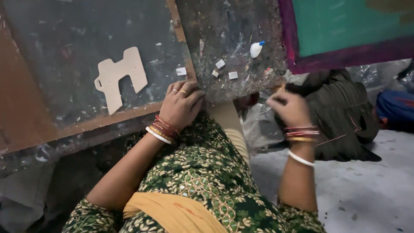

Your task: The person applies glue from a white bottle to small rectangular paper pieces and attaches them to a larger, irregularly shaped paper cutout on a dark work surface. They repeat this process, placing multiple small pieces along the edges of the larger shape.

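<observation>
Down at the near edge of the dark speckled board (233,47), the left hand (181,105) rests with its fingers (195,96) together, curled over that edge. That board lies flat, its long axis running away from the person, tilted slightly left. On it, beyond the left hand, lie small white paper squares (220,64) and a white glue bottle (256,49), whose blue tip points up and right. Left of the board, a cream cardboard cutout (118,77) lies on a dark bench (64,39). Right of the board's near edge, the right hand (289,108) is bunched, fingers together on something I cannot make out, before a dark green cloth bundle (340,116) on the floor (366,185).
</observation>
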